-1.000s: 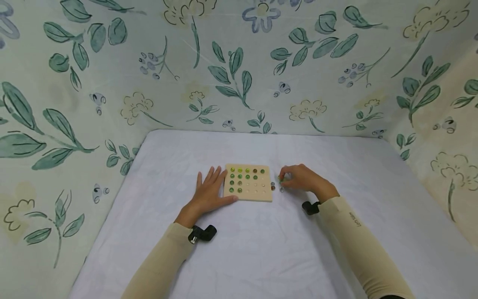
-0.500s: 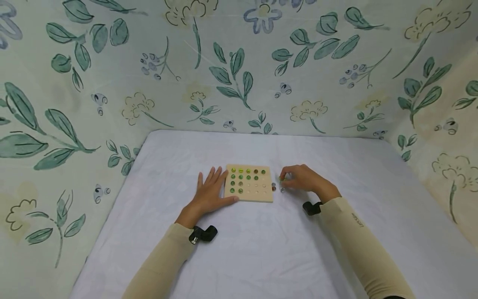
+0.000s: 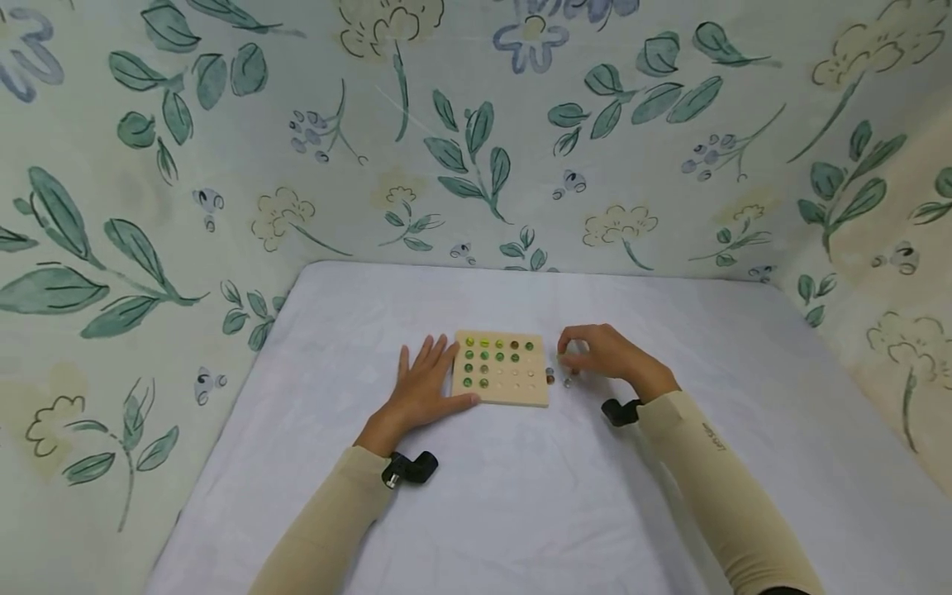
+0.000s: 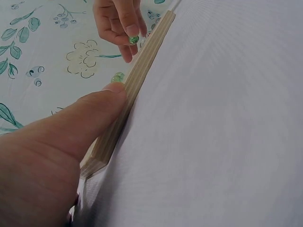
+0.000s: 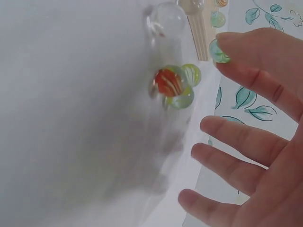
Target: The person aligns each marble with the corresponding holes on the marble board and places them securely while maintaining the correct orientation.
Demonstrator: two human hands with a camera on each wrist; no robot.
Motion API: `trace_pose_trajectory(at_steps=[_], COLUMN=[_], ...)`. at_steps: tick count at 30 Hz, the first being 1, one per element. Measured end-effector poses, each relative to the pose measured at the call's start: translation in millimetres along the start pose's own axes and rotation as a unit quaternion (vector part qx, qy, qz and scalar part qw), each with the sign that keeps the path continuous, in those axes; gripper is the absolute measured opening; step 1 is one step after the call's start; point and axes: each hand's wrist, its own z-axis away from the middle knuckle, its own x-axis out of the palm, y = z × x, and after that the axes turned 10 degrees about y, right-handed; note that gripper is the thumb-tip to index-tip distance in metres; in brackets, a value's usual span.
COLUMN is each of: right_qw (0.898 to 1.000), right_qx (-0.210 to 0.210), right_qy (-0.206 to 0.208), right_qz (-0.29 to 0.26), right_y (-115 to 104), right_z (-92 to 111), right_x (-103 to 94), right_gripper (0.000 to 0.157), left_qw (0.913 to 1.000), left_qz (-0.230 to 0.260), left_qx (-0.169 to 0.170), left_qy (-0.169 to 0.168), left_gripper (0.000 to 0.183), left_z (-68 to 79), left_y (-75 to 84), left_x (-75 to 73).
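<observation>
My left hand (image 3: 420,390) lies with fingers spread at the left side of a pale wooden board (image 3: 513,399), its thumb along the near edge. Seen from the left wrist, that thumb (image 4: 102,101) presses on the rim close to a green marble (image 4: 118,77). Marbles, mostly green, sit in the board's upper and left holes. Between thumb and index finger, my right hand (image 3: 606,354) pinches a clear marble with green swirls (image 5: 219,50); its other fingers are extended apart. Below it, a red-swirled marble (image 5: 169,82) rests against green and yellow ones on the cloth.
A clear marble (image 5: 166,20) lies between that cluster and the board. Other loose marbles (image 3: 550,377) sit at the board's right edge. White cloth (image 3: 513,496) covers the table, and a leaf-patterned backdrop (image 3: 461,165) rises behind and at both sides.
The head view has shifted slightly. My right hand has come up a little from the loose marbles and slightly nearer the board, pinching the green marble. The left hand stays on the board.
</observation>
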Motion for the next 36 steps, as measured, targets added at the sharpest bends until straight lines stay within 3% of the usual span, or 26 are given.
trace_pose_trajectory(at_steps=[7,15,36], right_qw=[1.0,1.0,0.998], right_qx=[0.012,-0.002,0.009], right_qy=[0.002,0.002,-0.041], right_qz=[-0.018,-0.03,-0.052], right_y=[-7,-15,-31], right_z=[-7,-16,-31], right_x=[4.7,9.7,16.9], right_gripper=[0.011,0.011,0.008], left_qw=[1.0,1.0,0.9999], left_qz=[-0.002,0.003,0.0], left_qx=[0.001,0.001,-0.005], left_qy=[0.006,0.003,-0.011], left_gripper=[0.104,0.104,0.104], left_z=[0.2,-0.3,0.2], left_y=[-0.8,-0.3,2.0], left_x=[1.7,0.6,-2.7])
